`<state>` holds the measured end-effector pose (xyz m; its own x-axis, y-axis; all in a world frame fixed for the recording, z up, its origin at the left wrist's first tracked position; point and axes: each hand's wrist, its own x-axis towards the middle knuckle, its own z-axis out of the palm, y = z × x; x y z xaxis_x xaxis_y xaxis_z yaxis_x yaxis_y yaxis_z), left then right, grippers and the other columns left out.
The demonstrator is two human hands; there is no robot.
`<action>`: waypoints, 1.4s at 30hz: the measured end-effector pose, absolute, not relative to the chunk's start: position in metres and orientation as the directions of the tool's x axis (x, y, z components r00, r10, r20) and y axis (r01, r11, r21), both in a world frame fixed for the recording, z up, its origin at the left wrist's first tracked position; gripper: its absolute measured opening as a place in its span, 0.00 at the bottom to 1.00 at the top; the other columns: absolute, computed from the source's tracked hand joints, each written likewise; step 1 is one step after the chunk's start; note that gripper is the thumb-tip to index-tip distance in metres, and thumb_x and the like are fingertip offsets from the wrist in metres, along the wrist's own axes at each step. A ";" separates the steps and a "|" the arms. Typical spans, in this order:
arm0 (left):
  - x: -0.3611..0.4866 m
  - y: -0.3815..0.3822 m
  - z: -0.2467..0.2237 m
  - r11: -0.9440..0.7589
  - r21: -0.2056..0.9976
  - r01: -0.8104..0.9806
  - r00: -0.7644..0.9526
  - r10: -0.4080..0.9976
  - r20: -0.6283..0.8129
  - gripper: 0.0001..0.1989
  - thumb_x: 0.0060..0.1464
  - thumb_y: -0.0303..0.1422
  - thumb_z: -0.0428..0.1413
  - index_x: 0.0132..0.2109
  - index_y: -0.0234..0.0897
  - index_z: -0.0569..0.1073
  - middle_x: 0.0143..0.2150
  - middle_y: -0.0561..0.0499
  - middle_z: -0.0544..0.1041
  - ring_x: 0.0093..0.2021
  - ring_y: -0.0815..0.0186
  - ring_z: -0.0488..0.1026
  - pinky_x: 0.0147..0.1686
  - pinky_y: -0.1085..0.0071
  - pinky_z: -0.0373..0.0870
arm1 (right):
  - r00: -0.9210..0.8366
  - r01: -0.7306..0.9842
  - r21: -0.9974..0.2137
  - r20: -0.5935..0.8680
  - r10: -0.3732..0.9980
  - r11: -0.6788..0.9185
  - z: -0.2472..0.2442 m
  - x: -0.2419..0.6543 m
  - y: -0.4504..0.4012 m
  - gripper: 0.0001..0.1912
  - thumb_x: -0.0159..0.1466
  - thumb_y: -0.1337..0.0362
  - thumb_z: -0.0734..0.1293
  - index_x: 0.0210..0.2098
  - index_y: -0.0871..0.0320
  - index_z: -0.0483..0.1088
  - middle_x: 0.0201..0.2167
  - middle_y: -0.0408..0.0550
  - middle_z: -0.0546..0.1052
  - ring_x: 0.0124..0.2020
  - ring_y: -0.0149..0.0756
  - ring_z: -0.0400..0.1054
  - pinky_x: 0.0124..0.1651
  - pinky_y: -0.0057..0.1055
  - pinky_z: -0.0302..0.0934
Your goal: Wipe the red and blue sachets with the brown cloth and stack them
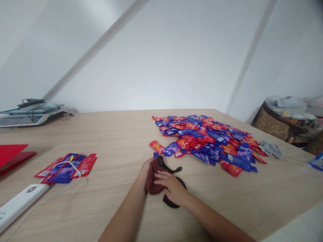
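A maroon cloth piece with black trim [153,180] is bunched up between my hands, just above the table; I cannot make out its exact kind. My left hand [144,170] grips it along its left side, with the fingers mostly hidden behind the cloth. On the right side, my right hand [174,188] closes over it, fingers across the front. A black strap-like end [176,169] sticks out to the right, and a black-edged flap [171,202] hangs below the right hand. Small blue and red packets [172,148] lie just beyond my hands.
A wide pile of red and blue packets [209,134] covers the back right, with grey gloves [271,149] beside it. To the left are more packets [67,171], a white power strip [24,203] with a cable, a red folder [12,156] and a scale [25,119].
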<state>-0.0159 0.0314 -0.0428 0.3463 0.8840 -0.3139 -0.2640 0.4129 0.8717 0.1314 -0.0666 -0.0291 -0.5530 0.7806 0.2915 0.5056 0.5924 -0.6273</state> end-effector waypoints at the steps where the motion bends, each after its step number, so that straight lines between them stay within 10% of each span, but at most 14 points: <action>1: -0.015 0.032 -0.041 0.388 0.857 -0.339 0.323 0.904 -0.281 0.16 0.55 0.34 0.47 0.48 0.32 0.69 0.40 0.45 0.78 0.43 0.62 0.75 0.44 0.67 0.72 | -0.563 0.493 -0.638 0.283 0.776 0.591 -0.029 0.134 -0.072 0.34 0.46 0.79 0.56 0.47 0.49 0.72 0.55 0.39 0.69 0.59 0.34 0.57 0.61 0.41 0.50; 9: -0.017 0.031 -0.038 0.456 0.693 -0.559 0.325 0.889 -0.323 0.16 0.58 0.37 0.49 0.46 0.28 0.69 0.37 0.41 0.78 0.37 0.61 0.77 0.39 0.66 0.74 | -0.236 0.250 -0.882 0.345 0.908 0.400 -0.015 0.157 -0.046 0.26 0.44 0.76 0.54 0.33 0.54 0.77 0.39 0.44 0.78 0.45 0.36 0.70 0.51 0.35 0.61; 13: -0.019 0.033 -0.041 0.430 0.659 -0.617 0.378 0.896 -0.231 0.17 0.58 0.35 0.48 0.50 0.27 0.68 0.40 0.41 0.78 0.39 0.62 0.76 0.43 0.67 0.72 | -0.160 0.421 -0.767 0.462 0.872 0.484 -0.009 0.132 -0.016 0.28 0.53 0.74 0.56 0.51 0.52 0.69 0.57 0.45 0.67 0.58 0.36 0.58 0.60 0.39 0.50; 20: -0.028 0.031 -0.044 0.450 0.502 -0.738 0.401 0.892 -0.210 0.25 0.59 0.44 0.44 0.53 0.26 0.66 0.38 0.40 0.78 0.38 0.61 0.76 0.44 0.64 0.71 | -0.339 0.761 -0.494 0.251 0.907 0.421 -0.026 0.100 -0.014 0.26 0.60 0.70 0.57 0.58 0.50 0.60 0.62 0.45 0.60 0.63 0.38 0.48 0.60 0.45 0.43; 28: -0.020 0.026 -0.036 0.616 0.542 -0.571 0.509 0.784 -0.355 0.18 0.57 0.35 0.47 0.45 0.23 0.72 0.32 0.40 0.79 0.29 0.60 0.76 0.33 0.66 0.74 | -0.457 0.644 -0.563 0.261 0.850 0.519 -0.023 0.128 -0.057 0.31 0.49 0.78 0.57 0.48 0.46 0.69 0.56 0.39 0.68 0.58 0.36 0.55 0.58 0.43 0.47; 37: -0.011 0.028 -0.037 0.298 0.763 -0.574 0.098 0.950 -0.297 0.06 0.52 0.24 0.52 0.38 0.27 0.72 0.28 0.44 0.79 0.24 0.66 0.75 0.30 0.70 0.74 | -0.364 0.319 -0.873 0.246 0.898 0.369 -0.010 0.155 -0.076 0.24 0.43 0.76 0.54 0.29 0.54 0.77 0.31 0.43 0.79 0.37 0.36 0.72 0.45 0.34 0.63; 42: -0.008 0.028 -0.038 0.305 0.765 -0.568 0.238 0.950 -0.202 0.08 0.50 0.24 0.54 0.38 0.28 0.73 0.33 0.42 0.79 0.30 0.64 0.77 0.35 0.69 0.74 | -0.123 0.382 -0.783 0.483 0.867 0.490 0.005 0.139 -0.035 0.28 0.50 0.75 0.56 0.46 0.53 0.73 0.53 0.45 0.71 0.55 0.37 0.61 0.59 0.38 0.52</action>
